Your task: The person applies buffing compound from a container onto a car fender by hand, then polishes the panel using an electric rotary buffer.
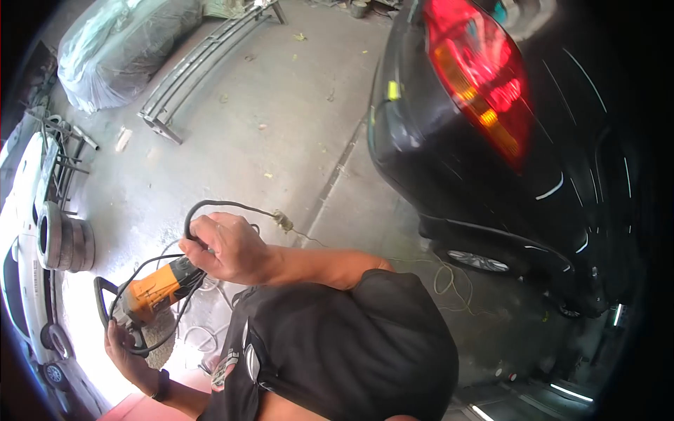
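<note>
An orange and black power polisher with a loop handle hangs in front of my body, a shaggy pale pad showing below it. My left hand, with a dark band at the wrist, is closed on the polisher at its handle end. At the tool's rear end, my right hand has its fingers curled round the black power cord. Turns of this cord pass around the polisher's body. Farther along, the cord meets a pale plug connection with a thin wire trailing off.
A dark car with a red tail light stands on the right. A metal bench frame and a plastic-covered bulk are across the floor. Stacked wheel rims and a white car are at left. Thin wire lies on the floor.
</note>
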Tool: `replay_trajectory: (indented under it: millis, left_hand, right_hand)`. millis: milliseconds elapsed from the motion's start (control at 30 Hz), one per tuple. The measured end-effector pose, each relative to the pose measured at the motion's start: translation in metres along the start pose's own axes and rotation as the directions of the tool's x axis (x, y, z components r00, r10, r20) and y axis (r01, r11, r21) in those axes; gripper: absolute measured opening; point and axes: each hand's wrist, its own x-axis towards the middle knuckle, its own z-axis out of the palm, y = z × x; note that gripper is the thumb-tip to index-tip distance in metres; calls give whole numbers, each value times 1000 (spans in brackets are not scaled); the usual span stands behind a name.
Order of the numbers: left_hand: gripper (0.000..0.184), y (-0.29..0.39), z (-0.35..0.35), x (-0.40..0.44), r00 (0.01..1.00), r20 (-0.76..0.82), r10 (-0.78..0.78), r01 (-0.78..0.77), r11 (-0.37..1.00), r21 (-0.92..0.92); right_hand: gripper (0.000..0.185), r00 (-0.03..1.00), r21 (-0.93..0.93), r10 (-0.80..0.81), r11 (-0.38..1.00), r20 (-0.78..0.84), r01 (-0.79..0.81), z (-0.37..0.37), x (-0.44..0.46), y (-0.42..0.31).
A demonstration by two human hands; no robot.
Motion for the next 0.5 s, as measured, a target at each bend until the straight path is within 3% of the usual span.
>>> replay_trajectory:
  millis: [67, 133, 333, 500]
  left_hand:
    - [20, 13, 25, 54, 996, 16, -88, 88, 996, 2]
    - [20, 27, 67, 106, 996, 77, -36, 38, 999, -21]
    - [16, 49, 153, 258, 979, 195, -58, 61, 998, -8]
    - [16, 23, 217, 400, 943, 331, 33, -21, 999, -39]
  right_hand:
    - [19, 1000, -22, -8, 1000, -3, 8, 30, 38, 30]
    - [20, 998, -77, -64, 995, 12, 65, 49, 83, 64]
    - [20, 997, -139, -12, 990, -78, 1, 74, 184, 160]
    - [20, 990, -165, 6, 986, -143, -30, 94, 253, 262]
